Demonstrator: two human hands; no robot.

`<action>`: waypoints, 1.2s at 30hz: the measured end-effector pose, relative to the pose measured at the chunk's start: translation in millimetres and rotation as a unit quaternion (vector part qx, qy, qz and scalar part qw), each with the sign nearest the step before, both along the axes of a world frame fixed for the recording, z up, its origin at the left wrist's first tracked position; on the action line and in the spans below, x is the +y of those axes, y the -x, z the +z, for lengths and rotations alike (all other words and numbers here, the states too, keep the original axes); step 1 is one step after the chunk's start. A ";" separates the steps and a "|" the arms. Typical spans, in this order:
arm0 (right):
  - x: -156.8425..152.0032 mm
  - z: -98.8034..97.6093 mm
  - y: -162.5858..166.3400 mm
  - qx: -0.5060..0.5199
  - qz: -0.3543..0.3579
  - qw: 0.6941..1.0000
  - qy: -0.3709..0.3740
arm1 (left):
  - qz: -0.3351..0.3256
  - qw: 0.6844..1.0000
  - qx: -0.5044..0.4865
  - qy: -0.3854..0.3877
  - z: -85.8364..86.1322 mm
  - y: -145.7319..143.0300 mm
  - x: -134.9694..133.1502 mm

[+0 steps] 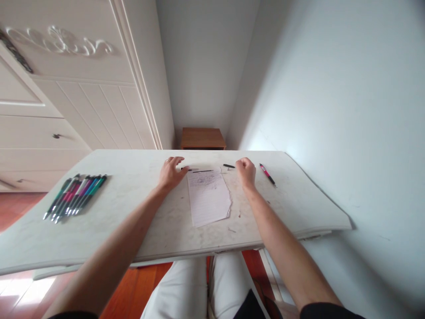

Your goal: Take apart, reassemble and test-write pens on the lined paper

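Note:
My left hand (171, 173) is over the far part of the table, its thumb and fingers apart. A small black pen part (185, 169) lies by the thumb; whether they touch is unclear. To its right a thin dark pen refill (202, 171) lies across the top of a sheet of paper (210, 199) with scribbles and a torn right edge. My right hand (246, 172) is closed, fingers curled, and whatever is in it is hidden. Just left of its knuckles is a black pen piece (229, 166), with a tiny part beneath it.
A pink and black pen (267, 174) lies to the right of my right hand. Several colored pens (76, 195) sit in a row at the left of the white table (133, 168). A wall (332, 110) borders the right side, and a wooden stool or cabinet (203, 138) stands behind.

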State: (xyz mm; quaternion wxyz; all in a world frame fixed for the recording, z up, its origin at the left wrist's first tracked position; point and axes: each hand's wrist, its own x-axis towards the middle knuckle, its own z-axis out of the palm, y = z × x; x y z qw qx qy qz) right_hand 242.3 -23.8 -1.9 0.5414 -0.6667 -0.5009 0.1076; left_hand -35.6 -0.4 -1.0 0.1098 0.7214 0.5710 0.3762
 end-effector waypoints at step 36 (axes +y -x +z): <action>-0.1 1.1 70.7 -0.338 0.299 0.893 -0.004 | -0.239 0.762 -0.554 0.236 13.4 40.4 9.2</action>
